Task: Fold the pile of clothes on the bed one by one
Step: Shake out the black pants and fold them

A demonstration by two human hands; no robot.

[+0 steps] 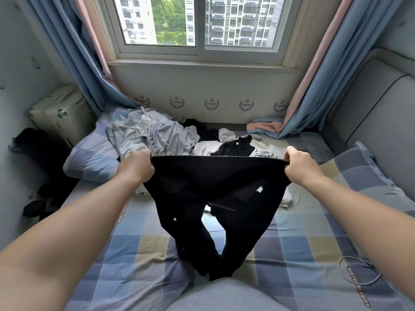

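Black trousers (pixel 215 182) are held up over the bed (pixel 292 254), with the waistband stretched taut and level between both hands.
- Left grip (pixel 137 167): fingers clenched round the left end of the trousers' waistband, arm extended.
- Right grip (pixel 298 167): fingers clenched round the right end of the waistband, arm extended.
- The trousers' legs hang down and towards the person. Their lower ends lie bunched on the checked bed cover, and a gap shows between the legs. A small white tag and a pale button show on the fabric.

Pile, all beyond the trousers' waistband:
- A pale blue garment (pixel 146 133) lies crumpled beyond the trousers, to the left, with drawstrings trailing.
- A white shirt (pixel 262 151) with dark script print lies beyond the trousers, to the right. A small black top (pixel 235 147) lies on it.
- More dark cloth sits between these two; I cannot tell what it is.
- White cloth (pixel 289 196) shows past the trousers' right edge, low on the bed.

Surroundings:
- Pillow (pixel 89 158), left of the trousers, partly under the pale blue garment.
- Looped cord (pixel 357 272) on the bed, right of the trousers' legs.
- Window (pixel 197 23) well beyond the trousers, with blue-and-pink curtains (pixel 74 52) at either side.
- Cream case (pixel 60 111) far left of the trousers, against the wall.
- Dark clothes (pixel 38 205) off the bed's edge, left of the trousers.
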